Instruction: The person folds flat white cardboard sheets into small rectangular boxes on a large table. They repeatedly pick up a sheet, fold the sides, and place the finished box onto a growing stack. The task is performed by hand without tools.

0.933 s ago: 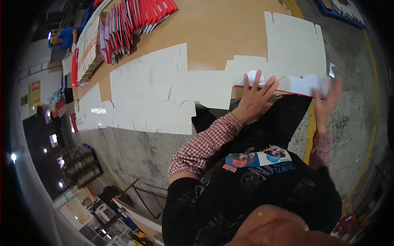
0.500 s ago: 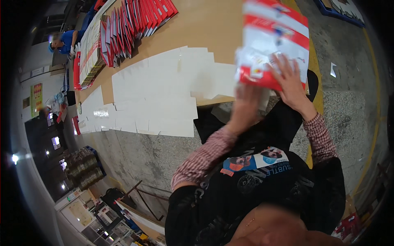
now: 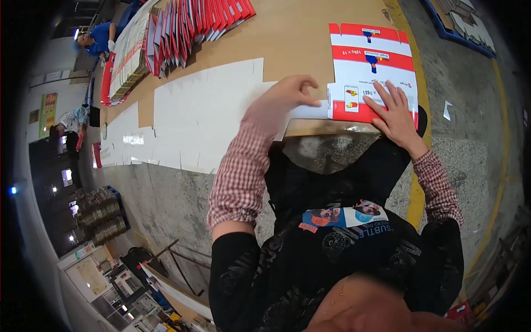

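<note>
A flat red and white printed carton (image 3: 374,58) lies at the table's near right, with slits in its far edge. My right hand (image 3: 394,113) rests on its near right part, fingers spread. Left of the carton, my left hand (image 3: 287,95) hovers with curved fingers and the thumb apart from them; I see nothing gripped. Its thumb tip is close to a white flap (image 3: 310,112) at the carton's left edge. White cardboard sheets (image 3: 204,110) lie under and beside my left forearm.
Folded red cartons (image 3: 193,27) stand in a row at the far left, beside a stack of flat cartons (image 3: 130,61). Beyond it a person in blue (image 3: 99,41) stands, wearing white gloves. A blue pallet (image 3: 464,27) with cardboard lies on the floor at the far right.
The carton has gone from raised and tilted to flat on the table. My left hand has moved left from its near edge. The right hand stays on it.
</note>
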The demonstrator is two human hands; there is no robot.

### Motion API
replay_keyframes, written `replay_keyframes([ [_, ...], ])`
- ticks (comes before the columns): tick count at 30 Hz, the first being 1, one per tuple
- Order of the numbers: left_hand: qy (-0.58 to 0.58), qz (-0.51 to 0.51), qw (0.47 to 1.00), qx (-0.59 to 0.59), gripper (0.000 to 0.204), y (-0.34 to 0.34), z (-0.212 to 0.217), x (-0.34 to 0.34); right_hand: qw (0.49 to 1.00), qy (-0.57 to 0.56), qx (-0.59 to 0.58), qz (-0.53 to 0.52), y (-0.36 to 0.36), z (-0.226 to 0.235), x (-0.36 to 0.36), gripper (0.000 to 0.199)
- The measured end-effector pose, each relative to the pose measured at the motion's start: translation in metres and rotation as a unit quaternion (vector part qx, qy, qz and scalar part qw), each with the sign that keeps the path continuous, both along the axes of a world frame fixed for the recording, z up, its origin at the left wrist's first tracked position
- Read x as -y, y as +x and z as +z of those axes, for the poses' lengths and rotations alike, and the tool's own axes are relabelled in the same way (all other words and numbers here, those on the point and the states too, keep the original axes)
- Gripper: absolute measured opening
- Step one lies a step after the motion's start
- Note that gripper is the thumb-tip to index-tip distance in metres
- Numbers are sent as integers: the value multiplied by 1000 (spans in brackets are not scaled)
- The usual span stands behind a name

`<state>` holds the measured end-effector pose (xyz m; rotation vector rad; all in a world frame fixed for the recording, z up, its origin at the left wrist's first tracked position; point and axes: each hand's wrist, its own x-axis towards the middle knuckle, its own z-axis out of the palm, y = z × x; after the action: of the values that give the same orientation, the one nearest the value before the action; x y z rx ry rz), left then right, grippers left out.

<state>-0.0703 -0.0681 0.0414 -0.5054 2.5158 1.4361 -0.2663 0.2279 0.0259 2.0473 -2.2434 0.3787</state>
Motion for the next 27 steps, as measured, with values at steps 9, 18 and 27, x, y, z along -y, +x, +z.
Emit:
replay_keyframes([
  [9, -401, 16, 905, -143, 58, 59, -33, -101, 955, -30, 245, 162, 24, -3, 80, 49],
  [18, -347, 87, 916, -184, 76, 157, -34, -110, 929, 92, 263, 246, 24, 4, 43, 55],
  [27, 349, 700, 586, -213, 23, 104, -41, -162, 933, 72, 254, 244, 25, -3, 39, 56],
])
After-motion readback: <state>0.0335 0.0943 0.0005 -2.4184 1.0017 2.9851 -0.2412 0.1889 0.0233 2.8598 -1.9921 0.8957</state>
